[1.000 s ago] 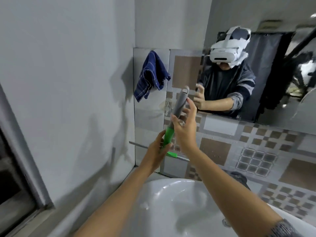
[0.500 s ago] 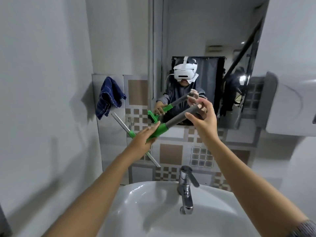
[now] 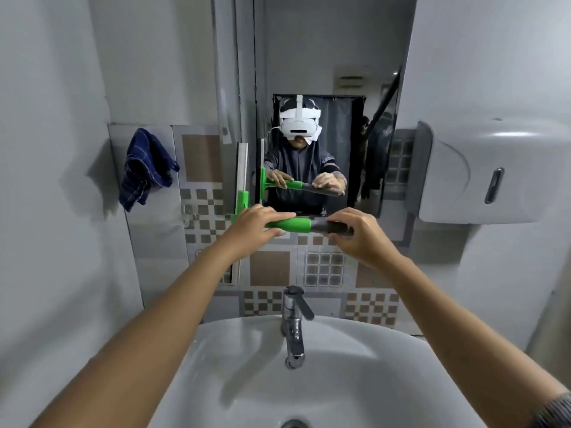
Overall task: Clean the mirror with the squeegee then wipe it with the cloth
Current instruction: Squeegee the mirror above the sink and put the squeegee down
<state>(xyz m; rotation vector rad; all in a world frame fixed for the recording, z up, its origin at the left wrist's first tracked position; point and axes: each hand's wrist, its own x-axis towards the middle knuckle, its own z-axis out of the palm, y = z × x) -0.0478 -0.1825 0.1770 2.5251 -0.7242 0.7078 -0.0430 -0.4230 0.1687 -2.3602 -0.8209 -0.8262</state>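
I hold a squeegee (image 3: 293,225) with a green neck and a grey grip level in front of the mirror (image 3: 321,88), near its lower edge. Its metal blade (image 3: 242,168) stands upright just left of the mirror's left edge. My left hand (image 3: 259,222) grips the green part near the blade. My right hand (image 3: 358,233) grips the grey end of the handle. A dark blue checked cloth (image 3: 145,168) hangs on the wall to the left, apart from both hands. The mirror reflects the person, the hands and the squeegee.
A white sink (image 3: 309,381) with a chrome tap (image 3: 293,322) lies below my arms. A white dispenser (image 3: 494,171) is mounted on the right wall beside the mirror. Patterned tiles (image 3: 268,267) cover the wall under the mirror.
The squeegee has swung from a slant to level, so its blade now stands upright by the mirror's left edge. Both hands kept their hold, and the view has turned to face the mirror.
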